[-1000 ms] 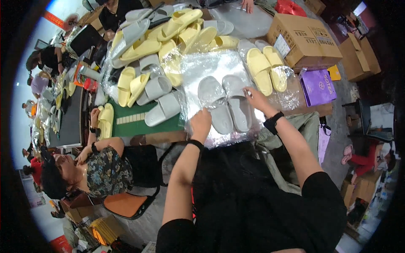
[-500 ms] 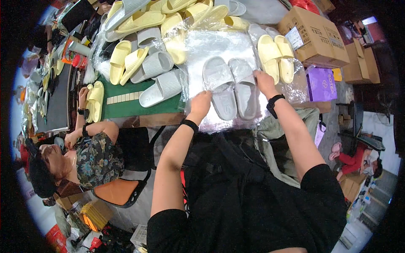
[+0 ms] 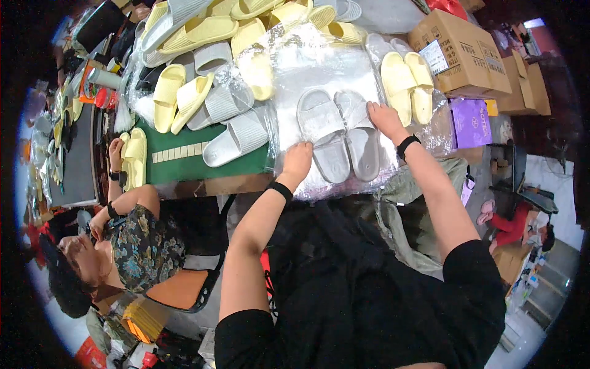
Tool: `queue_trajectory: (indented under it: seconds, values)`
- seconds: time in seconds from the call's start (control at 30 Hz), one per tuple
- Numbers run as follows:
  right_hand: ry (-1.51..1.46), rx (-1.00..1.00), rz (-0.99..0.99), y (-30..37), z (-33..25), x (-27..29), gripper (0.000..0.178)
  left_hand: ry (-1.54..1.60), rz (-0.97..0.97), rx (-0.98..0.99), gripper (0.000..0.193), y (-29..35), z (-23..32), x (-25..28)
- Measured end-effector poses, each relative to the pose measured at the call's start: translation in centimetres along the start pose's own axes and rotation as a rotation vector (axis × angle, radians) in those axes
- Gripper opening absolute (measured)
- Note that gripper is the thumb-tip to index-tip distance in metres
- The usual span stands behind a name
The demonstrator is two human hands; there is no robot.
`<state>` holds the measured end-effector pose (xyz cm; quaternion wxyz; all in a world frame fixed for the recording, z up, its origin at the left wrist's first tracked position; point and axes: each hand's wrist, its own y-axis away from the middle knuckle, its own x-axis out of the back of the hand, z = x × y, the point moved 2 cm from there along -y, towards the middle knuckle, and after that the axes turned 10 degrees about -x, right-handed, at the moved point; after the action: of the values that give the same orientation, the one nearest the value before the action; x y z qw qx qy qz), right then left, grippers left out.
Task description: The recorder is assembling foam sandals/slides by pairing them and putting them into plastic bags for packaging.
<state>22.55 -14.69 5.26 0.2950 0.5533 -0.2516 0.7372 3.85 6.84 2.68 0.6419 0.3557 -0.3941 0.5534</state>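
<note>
A pair of grey slide slippers, the left slipper [image 3: 332, 158] and the right slipper [image 3: 367, 154], lies side by side with toes pointing away from me. Clear film with shiny creases covers them, part of a plastic bag [image 3: 292, 104] on a stack of glossy bags. My left hand [image 3: 297, 161] is closed at the bag's left side, beside the left slipper. Fingers curled, my right hand [image 3: 385, 119] grips the film by the right slipper's upper side. The pinched film itself is mostly hidden by my fingers.
Yellow and grey slippers [image 3: 200, 34] are heaped at the back left. A bagged yellow pair [image 3: 399, 86] lies right, near a cardboard box [image 3: 461, 52] and a purple box [image 3: 471, 123]. Left, a seated person's hand [image 3: 115, 154] touches yellow slippers [image 3: 134, 158].
The whole view has shifted slightly. My left hand sits a little closer to the left slipper, and the slippers now lie slightly more turned. Both hands stay closed.
</note>
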Motion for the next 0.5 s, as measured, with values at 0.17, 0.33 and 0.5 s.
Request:
queue_trajectory:
  seconds: [0.17,0.33,0.5]
  values:
    - [-0.107,-0.051,-0.069,0.6,-0.2,-0.4,0.010,-0.016,-0.005,0.007,0.012,0.5,-0.8,-0.3]
    - [-0.273,-0.211,-0.034,1.6,0.7,-1.3,0.010,0.119,-0.089,0.134,0.017,-0.6,0.1,0.7]
    - [-0.676,-0.684,-0.128,2.5,-0.7,-0.2,0.016,0.488,0.166,0.397,0.018,-0.5,1.7,1.2]
